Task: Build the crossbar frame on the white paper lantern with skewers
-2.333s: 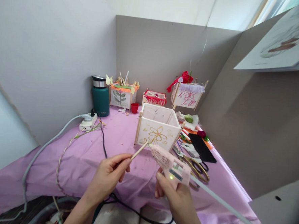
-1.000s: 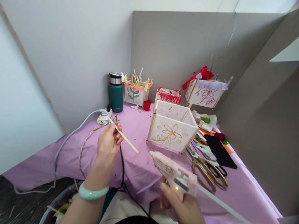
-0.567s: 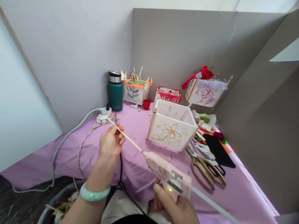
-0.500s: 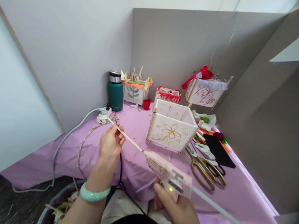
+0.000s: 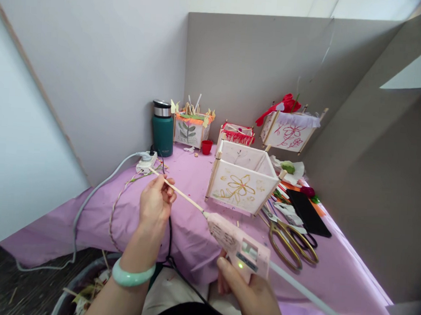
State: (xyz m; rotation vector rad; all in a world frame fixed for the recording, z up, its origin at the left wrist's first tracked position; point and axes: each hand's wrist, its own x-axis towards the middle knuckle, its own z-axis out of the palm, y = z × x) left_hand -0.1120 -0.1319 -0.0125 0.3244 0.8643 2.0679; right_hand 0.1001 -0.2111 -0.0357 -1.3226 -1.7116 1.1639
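The near glue gun is pale pink with 1 yellow-green light; the stick to its left is cream. The near box is white, drawn with 1 large gold flower; the far-right box is white with magenta flowers and a lilac frill. At far left the bottle is teal, the cup red. The scissors at right are gold-handled; the cloth is lilac.

Teal bottle near white power strip, small red cup, gold-handled scissors
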